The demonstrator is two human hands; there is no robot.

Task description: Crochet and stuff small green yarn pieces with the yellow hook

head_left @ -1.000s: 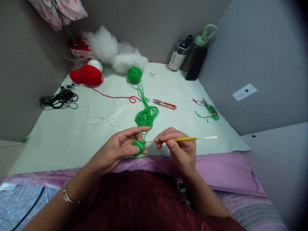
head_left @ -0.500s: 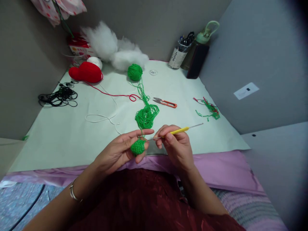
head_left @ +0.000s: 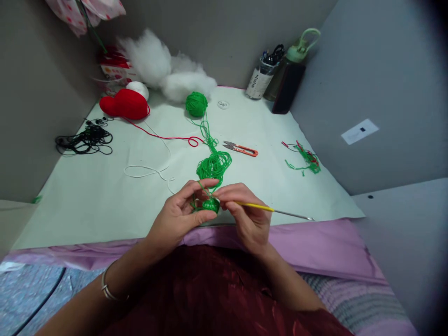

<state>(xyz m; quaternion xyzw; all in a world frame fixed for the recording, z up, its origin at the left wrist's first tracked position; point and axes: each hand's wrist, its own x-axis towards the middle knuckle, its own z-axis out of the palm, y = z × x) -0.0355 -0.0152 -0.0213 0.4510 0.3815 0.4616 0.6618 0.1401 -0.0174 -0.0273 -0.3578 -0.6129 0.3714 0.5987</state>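
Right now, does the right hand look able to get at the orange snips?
Probably yes: nothing visible stands between the right hand and the orange snips, though its grip is taken up by the yellow-handled hook.

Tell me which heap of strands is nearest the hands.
The plain green loops, just beyond the left hand and right hand. The black tangle lies far left, the mixed red and green scraps far right.
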